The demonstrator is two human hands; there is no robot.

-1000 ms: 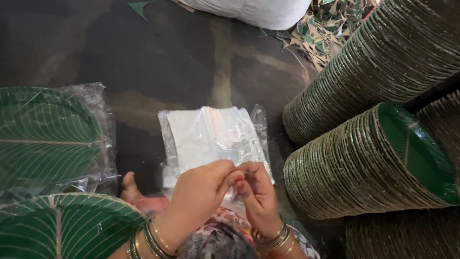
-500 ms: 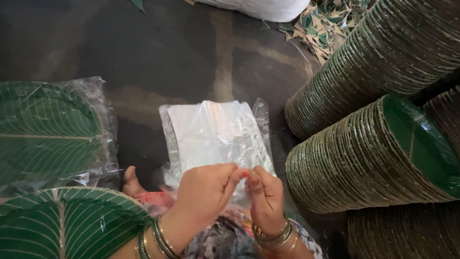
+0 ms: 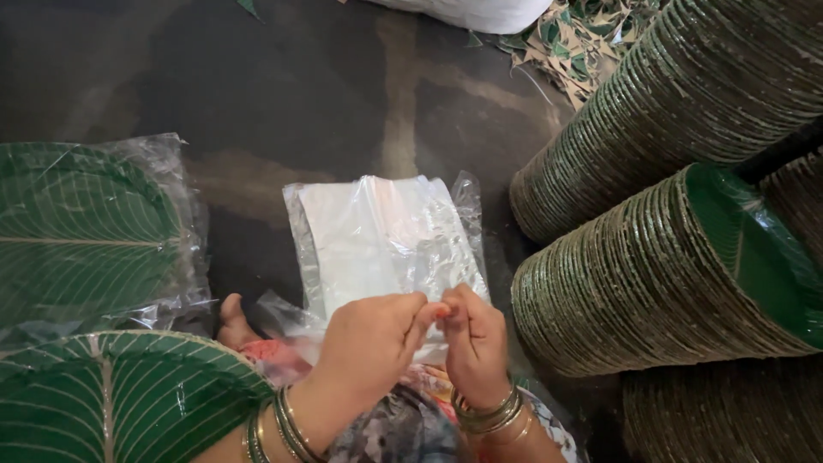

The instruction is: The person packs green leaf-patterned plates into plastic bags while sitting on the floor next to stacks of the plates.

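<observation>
Our left hand (image 3: 373, 339) and right hand (image 3: 473, 343) meeting fingertip to fingertip, fingers pinched on the near edge of a clear plastic bag (image 3: 381, 240) lying on the dark floor (image 3: 257, 94), leaf-patterned green plates (image 3: 77, 227) wrapped at left, stacked plates (image 3: 651, 274) on their sides at right

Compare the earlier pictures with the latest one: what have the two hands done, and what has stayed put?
The left hand and right hand keep their fingertips pinched together at the edge of a clear plastic bag, barely shifting. The stacked leaf plates and the wrapped plate bundle have not moved.
</observation>
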